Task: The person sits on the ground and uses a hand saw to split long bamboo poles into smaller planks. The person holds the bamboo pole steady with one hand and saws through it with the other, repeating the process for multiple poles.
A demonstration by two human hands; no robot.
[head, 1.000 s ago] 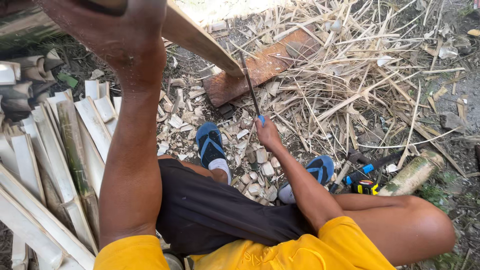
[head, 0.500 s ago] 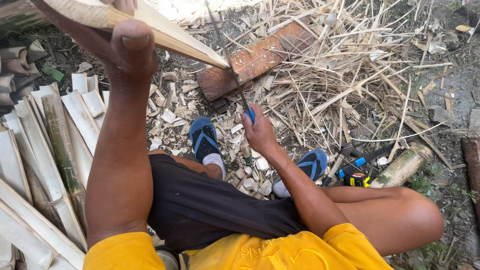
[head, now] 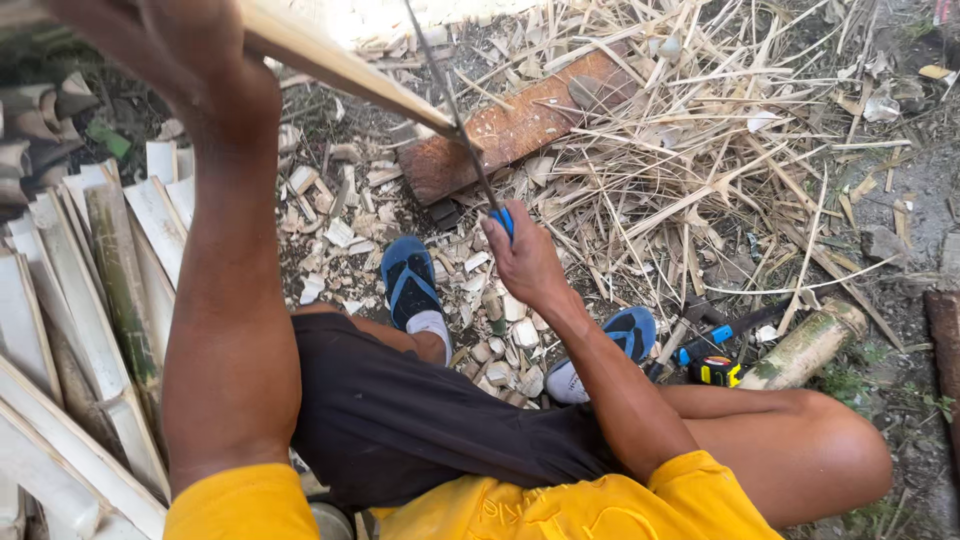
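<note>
My left hand (head: 190,65) at the top left grips a long split bamboo slat (head: 340,65) that slants down to the right. Its lower end rests on a reddish wooden block (head: 520,125) lying on the ground. My right hand (head: 525,255) is closed on the blue handle of a thin-bladed saw (head: 455,115). The blade runs up and to the left across the slat near its lower end. I sit with both feet in blue sandals (head: 408,285) among pale bamboo offcuts.
A stack of split bamboo slats (head: 85,330) lies at my left. Dry bamboo strips and shavings (head: 720,170) cover the ground at the upper right. A short green bamboo piece (head: 810,345), a tape measure (head: 715,370) and a blue-handled tool (head: 730,330) lie by my right foot.
The saw has swung from beside the slat to across it, and my right hand has risen a little. The slat's end now rests on the wooden block.
</note>
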